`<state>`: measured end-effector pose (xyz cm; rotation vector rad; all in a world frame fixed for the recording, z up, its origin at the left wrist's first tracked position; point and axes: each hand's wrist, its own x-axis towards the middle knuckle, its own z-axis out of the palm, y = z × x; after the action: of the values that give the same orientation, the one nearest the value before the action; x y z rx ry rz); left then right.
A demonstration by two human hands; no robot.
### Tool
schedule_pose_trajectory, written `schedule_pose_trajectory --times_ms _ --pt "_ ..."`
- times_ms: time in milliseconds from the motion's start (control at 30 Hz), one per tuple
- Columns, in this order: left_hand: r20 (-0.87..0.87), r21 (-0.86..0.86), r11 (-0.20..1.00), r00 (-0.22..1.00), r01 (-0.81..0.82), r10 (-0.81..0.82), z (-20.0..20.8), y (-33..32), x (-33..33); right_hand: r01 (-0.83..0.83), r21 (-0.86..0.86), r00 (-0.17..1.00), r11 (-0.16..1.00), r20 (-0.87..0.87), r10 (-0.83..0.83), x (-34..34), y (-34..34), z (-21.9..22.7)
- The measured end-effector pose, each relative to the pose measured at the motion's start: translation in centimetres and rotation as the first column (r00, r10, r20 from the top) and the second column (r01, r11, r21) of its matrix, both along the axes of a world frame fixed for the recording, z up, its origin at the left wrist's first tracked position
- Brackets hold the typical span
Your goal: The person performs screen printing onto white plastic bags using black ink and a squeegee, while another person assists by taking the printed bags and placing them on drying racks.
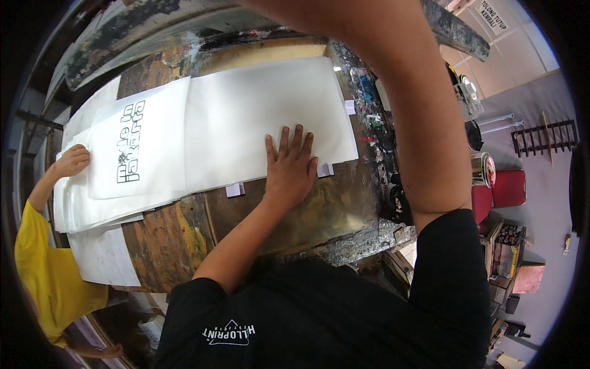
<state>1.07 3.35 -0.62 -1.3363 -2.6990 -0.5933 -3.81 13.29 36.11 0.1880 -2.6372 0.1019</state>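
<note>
My left hand (pixel 292 169) lies flat with fingers spread on a blank white sheet (pixel 246 123), near the sheet's front edge. The sheet rests on a stained, flat printing bed (pixel 332 212). Small pale tabs (pixel 235 190) stick out along its edges. My right arm (pixel 424 123) is raised and bends away past the top edge, where its hand is out of sight. Left of the blank sheet, and meeting its edge, is a white sheet printed with black outlined lettering (pixel 132 141). It lies on a stack of white sheets (pixel 80 212).
At the left, a co-worker in a yellow shirt (pixel 55 277) has a hand (pixel 72 161) on the stack's edge. Paint-smeared frame bars (pixel 153 31) cross above the bed. Paint crusts the bed's right border (pixel 369 135). Farther right are a tin (pixel 482 169) and a red chair (pixel 510 187).
</note>
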Motion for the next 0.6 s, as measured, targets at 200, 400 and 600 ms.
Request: schedule_pose_trajectory --times_ms 200,400,600 --pt "-0.036 0.025 1.000 0.999 0.000 0.001 -1.5 0.8 0.3 0.075 0.012 0.994 0.997 -0.079 -0.074 -1.1 -0.9 -1.1" --pt "0.028 0.323 0.943 0.997 -0.083 0.078 3.7 -2.3 -0.5 0.041 -0.092 0.984 0.995 -0.170 -0.057 -1.1 -1.2 -2.0" --pt "0.569 0.822 0.243 0.746 -0.515 -0.345 15.3 -13.6 -4.4 0.033 0.041 0.957 0.999 -0.289 -0.020 3.4 -1.9 -7.9"
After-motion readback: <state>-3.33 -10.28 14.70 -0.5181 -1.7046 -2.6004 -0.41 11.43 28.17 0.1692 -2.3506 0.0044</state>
